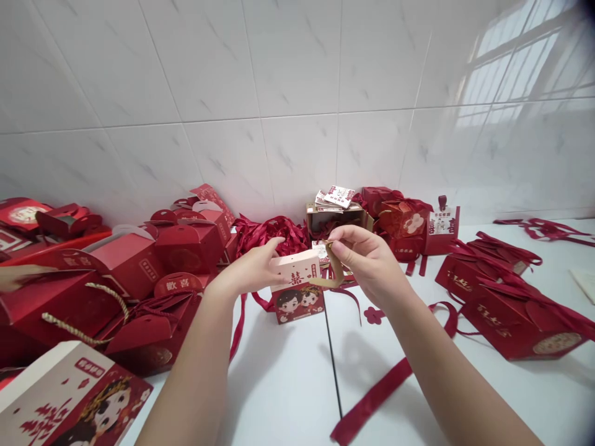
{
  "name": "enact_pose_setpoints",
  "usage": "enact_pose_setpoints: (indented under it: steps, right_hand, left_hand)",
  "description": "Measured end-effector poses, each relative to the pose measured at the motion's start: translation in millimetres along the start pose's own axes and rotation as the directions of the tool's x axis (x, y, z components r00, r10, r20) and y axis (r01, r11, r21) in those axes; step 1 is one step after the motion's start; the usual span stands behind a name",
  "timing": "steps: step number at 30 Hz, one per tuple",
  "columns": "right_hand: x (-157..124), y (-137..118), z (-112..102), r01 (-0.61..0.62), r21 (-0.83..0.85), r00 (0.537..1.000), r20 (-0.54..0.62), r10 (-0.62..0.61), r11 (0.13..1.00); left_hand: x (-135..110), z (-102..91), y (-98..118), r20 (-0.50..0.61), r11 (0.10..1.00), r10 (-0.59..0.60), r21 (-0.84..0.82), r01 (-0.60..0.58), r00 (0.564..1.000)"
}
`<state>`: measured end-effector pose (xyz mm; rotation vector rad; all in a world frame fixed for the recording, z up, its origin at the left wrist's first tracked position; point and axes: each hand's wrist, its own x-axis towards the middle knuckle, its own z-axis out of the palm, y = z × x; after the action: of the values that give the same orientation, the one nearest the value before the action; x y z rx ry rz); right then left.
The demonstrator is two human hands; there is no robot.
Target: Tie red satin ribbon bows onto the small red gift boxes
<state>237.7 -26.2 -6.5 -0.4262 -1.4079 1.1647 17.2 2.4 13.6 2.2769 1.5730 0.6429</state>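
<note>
A small white and red gift box (297, 285), printed with two cartoon figures and a red double-happiness character, stands upright at the middle of the table. My left hand (253, 263) is at its upper left side, thumb and fingers gripping the box. Just right of the box top, my right hand (365, 251) pinches the end of a gold-tan ribbon-like strip (331, 280). That strip bends down in front of the box's right side. Behind my hands lies a heap of dark red ribbons (274, 234).
Red gift boxes (183, 248) crowd the left; more red boxes (515, 316) with ribbons sit at right. A carton (313, 218) with printed cards (339, 196) stands against the tiled wall. A loose red ribbon (372, 402) and a flower-shaped piece (374, 315) lie on the white table.
</note>
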Motion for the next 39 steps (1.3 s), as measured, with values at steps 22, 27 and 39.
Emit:
enact_pose_setpoints:
  steps: [22, 27, 39]
  right_hand:
    - [-9.2, -7.5, 18.6, 0.323, -0.449, 0.894, -0.143, -0.424, 0.833]
    - [-11.8, -10.7, 20.7, 0.336, -0.475, 0.875, -0.161, -0.456, 0.813]
    - [-13.4, -11.7, 25.7, 0.427, -0.568, 0.748, -0.215, -0.628, 0.703]
  left_hand:
    - [-25.1, 30.0, 77.0, -0.71, 0.809, 0.11, -0.343, -0.478, 0.695]
    - [-28.7, 30.5, 80.6, -0.77, 0.789, 0.116, -0.313, -0.529, 0.628]
    - [-30.7, 37.0, 84.6, -0.823, 0.769, 0.21, -0.195, -0.609, 0.528]
